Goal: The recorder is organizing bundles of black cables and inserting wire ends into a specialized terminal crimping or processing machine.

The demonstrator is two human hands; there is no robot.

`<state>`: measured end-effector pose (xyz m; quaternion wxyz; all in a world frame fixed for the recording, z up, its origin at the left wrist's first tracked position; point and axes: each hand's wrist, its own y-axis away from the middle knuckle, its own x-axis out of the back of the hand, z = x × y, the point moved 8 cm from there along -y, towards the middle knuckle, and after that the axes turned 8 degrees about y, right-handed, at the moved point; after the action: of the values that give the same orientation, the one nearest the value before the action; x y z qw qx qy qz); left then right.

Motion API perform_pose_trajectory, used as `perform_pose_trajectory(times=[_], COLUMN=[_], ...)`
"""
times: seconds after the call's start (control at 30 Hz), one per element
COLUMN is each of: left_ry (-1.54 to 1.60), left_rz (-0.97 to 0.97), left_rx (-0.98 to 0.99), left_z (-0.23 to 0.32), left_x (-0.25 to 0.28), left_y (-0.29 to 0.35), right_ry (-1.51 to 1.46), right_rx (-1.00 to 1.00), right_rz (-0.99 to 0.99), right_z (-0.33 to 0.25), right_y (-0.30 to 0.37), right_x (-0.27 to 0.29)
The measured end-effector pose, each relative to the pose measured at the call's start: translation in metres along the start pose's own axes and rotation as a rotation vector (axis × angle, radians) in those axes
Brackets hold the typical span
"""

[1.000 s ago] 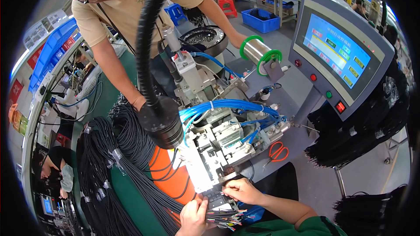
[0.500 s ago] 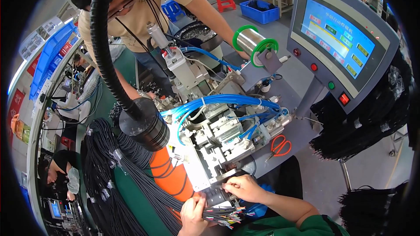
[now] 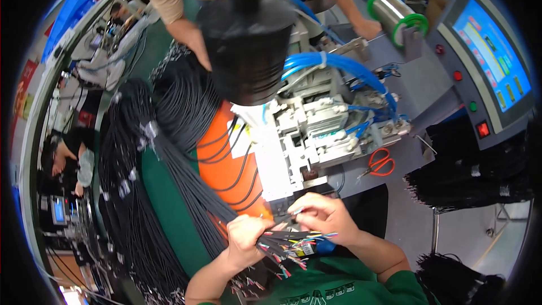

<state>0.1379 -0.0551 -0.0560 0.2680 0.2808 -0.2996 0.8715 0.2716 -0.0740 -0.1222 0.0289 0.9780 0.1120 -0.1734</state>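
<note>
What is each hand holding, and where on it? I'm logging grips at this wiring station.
The left hand grips a bundle of black cables just behind their coloured stripped ends. The right hand pinches a single wire end between its fingertips.

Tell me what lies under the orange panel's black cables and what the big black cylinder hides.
Under the loose black cables shows the orange panel, resting on the green bench. The black cylinder covers the machine's top behind it; that part cannot be seen.

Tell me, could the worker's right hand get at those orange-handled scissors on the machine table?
Probably yes: the scissors lie in the open on the grey table, just up and right of the right hand, with nothing between, though its fingers pinch a wire.
</note>
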Motion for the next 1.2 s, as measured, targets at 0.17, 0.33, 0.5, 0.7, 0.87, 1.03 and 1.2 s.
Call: perform_pose_trajectory(times=[0.17, 0.33, 0.5, 0.7, 0.87, 1.03, 1.2], left_ry=[0.048, 0.109, -0.017, -0.013, -0.043, -0.033, -0.085], left_rz=[0.012, -0.036, -0.107, -0.091, -0.092, -0.068, -0.12], left_rx=[0.051, 0.053, -0.001, -0.039, -0.138, -0.086, -0.047], left_z=[0.004, 0.001, 0.008, 0.011, 0.015, 0.013, 0.017], left_x=[-0.004, -0.009, -0.016, -0.016, -0.02, -0.015, -0.02], left_y=[-0.006, -0.008, -0.009, -0.01, -0.01, -0.006, -0.01], right_ry=[0.171, -0.206, -0.004, -0.166, -0.085, -0.316, 0.001], right_rx=[0.111, -0.153, -0.132, -0.268, -0.153, -0.225, -0.114], right_rz=[0.141, 0.029, 0.091, -0.022, -0.034, -0.042, 0.077], right_z=[-0.005, 0.017, 0.007, 0.01, 0.019, 0.026, 0.015], right_y=[0.002, 0.004, 0.003, -0.001, -0.002, 0.004, 0.001], right_x=[0.006, 0.008, 0.006, 0.0, -0.003, 0.003, 0.002])
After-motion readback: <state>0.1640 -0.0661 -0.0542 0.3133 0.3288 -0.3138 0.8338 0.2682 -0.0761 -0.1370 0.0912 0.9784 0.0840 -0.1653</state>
